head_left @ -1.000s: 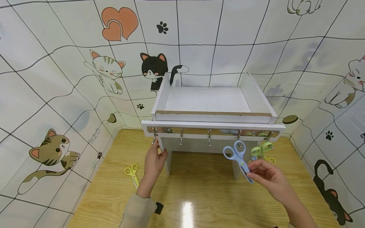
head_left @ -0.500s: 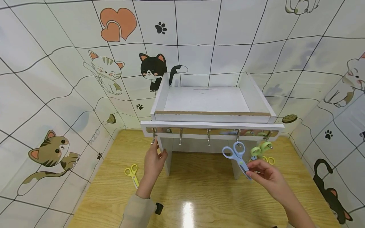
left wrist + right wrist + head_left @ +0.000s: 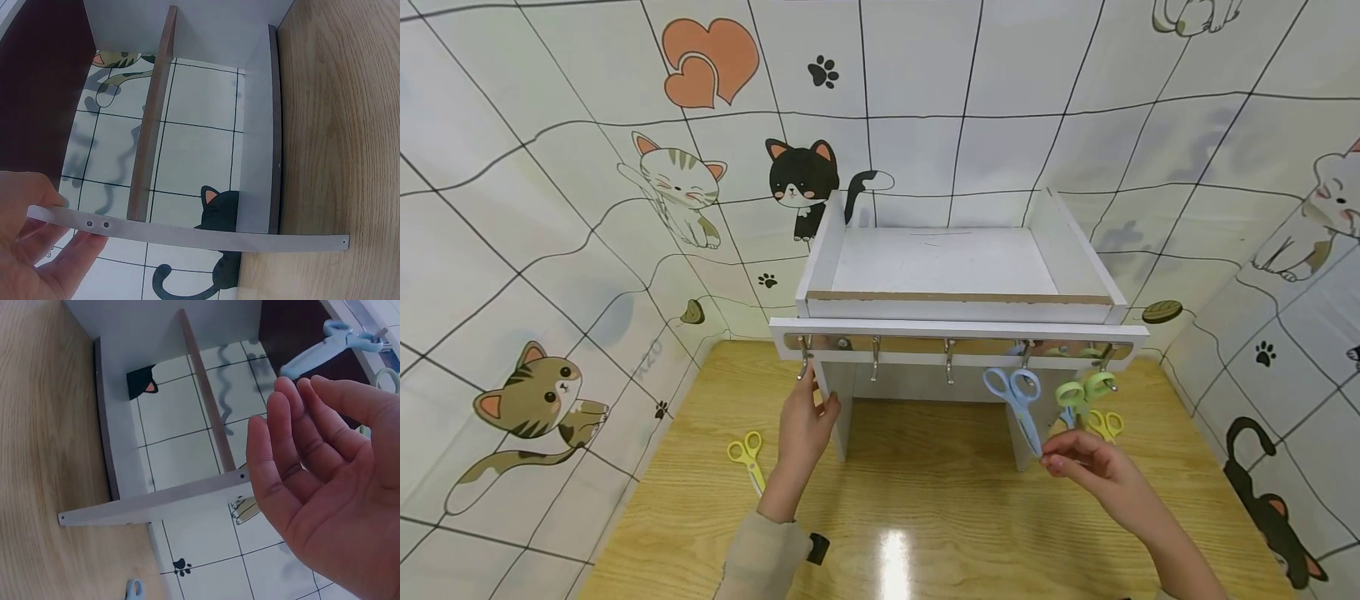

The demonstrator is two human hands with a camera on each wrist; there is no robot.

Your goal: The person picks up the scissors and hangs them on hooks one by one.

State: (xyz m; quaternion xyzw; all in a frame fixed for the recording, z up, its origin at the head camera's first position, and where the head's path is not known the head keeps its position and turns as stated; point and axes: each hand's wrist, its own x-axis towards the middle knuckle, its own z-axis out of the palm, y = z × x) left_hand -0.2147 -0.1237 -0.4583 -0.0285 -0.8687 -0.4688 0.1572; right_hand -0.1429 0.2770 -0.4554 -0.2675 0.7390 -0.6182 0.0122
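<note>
Light blue scissors (image 3: 1019, 403) hang handles-up on a hook of the white wooden rack (image 3: 958, 327), blades pointing down. My right hand (image 3: 1093, 467) is just below the blade tips, thumb and fingertips close together. In the right wrist view, the blue scissors (image 3: 328, 350) show a small gap from those fingertips, and the palm holds nothing. My left hand (image 3: 805, 425) grips the rack's left side panel (image 3: 842, 417). From the left wrist, its thumb lies on one face of the panel edge (image 3: 187, 236) and the fingers on the other.
Green scissors (image 3: 1084, 392) hang on the rightmost hook. Yellow scissors (image 3: 1105, 425) show on the table behind my right hand, and another yellow pair (image 3: 747, 458) lies left of my left forearm. Blue handles (image 3: 134, 589) appear low in the right wrist view. Cat-patterned walls enclose the wooden table (image 3: 925, 500).
My right hand has let go of the blue scissors' blades and dropped slightly; the scissors now hang more upright and turned on the hook. The left hand has kept its grip on the panel.
</note>
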